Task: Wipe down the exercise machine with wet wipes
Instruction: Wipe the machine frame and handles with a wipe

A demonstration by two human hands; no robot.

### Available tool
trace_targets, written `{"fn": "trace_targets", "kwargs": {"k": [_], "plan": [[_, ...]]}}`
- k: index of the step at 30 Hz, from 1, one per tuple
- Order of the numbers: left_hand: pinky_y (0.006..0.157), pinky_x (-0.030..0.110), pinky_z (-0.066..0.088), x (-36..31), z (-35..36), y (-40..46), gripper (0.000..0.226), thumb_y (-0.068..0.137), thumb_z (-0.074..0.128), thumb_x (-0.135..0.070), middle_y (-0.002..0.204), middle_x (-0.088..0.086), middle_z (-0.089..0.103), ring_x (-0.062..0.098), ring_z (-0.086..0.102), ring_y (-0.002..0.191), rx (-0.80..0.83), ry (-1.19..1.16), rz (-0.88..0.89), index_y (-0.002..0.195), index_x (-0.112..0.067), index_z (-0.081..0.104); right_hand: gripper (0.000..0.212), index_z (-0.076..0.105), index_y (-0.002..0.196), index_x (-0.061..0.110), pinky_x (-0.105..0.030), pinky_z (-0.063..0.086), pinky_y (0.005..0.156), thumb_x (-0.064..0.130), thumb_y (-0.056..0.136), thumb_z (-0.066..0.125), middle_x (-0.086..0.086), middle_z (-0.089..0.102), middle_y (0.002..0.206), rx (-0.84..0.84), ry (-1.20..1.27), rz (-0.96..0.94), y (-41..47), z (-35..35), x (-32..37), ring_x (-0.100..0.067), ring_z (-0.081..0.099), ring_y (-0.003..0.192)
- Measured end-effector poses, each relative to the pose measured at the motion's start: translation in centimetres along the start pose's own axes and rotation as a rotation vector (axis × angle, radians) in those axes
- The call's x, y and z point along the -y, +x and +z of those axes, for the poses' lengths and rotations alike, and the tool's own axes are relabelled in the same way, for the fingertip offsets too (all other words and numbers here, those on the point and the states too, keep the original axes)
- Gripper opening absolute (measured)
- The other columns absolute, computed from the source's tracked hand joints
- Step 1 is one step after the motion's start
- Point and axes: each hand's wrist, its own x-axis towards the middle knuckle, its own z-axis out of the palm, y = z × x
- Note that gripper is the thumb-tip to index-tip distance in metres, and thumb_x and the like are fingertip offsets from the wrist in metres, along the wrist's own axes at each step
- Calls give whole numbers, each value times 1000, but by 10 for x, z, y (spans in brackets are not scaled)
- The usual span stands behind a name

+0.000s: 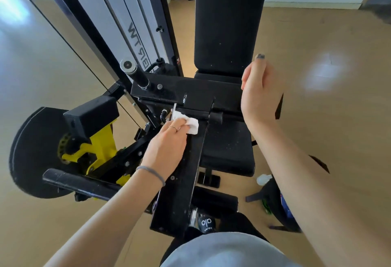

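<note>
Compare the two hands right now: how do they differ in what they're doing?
The left hand presses a white wipe onto the black machine arm; the right hand holds nothing and hangs raised near the seat. The left is palm-down, the right edge-on, fingers relaxed. Both are bare.

I count: one exercise machine (190, 97). One white wet wipe (191, 124), on machine's black arm. Two hands in view: left hand (167, 146), right hand (259, 95). One ring, one wristband, both on left. One bag (277, 205) right of machine.
</note>
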Motion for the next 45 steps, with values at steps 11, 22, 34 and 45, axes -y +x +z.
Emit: {"fn": "trace_targets", "kwargs": {"k": [11, 22, 34, 45], "plan": [[66, 35, 56, -34, -7, -6, 18, 102, 51, -23, 107, -3, 58, 16, 54, 97, -67, -87, -336, 98, -12, 65, 52, 43, 59, 11, -38, 39, 48, 32, 105, 29, 2, 42, 50, 57, -26, -143, 4, -4, -6, -22, 46, 46], [68, 34, 50, -82, 15, 36, 17, 91, 64, -28, 105, 7, 54, 25, 48, 94, -98, -64, -540, 92, -13, 57, 49, 42, 60, 15, -42, 40, 50, 31, 104, 29, -1, 45, 51, -14, -46, -183, 5, 1, -11, -20, 46, 47], [59, 24, 41, -82, 4, -25, 7, 88, 64, -11, 99, -3, 55, 16, 49, 84, 34, 56, -282, 85, -15, 59, 49, 45, 61, 12, -39, 39, 50, 30, 104, 31, -3, 48, 51, -78, -47, -130, 4, 6, -11, -20, 47, 47], [116, 42, 32, -80, -6, 16, 30, 96, 48, -8, 136, 21, 50, 38, 40, 131, 430, 884, 485, 121, -4, 64, 45, 42, 62, 20, -38, 41, 49, 32, 104, 32, 3, 45, 51, -58, -25, -142, 4, 6, -11, -16, 45, 46]]}}
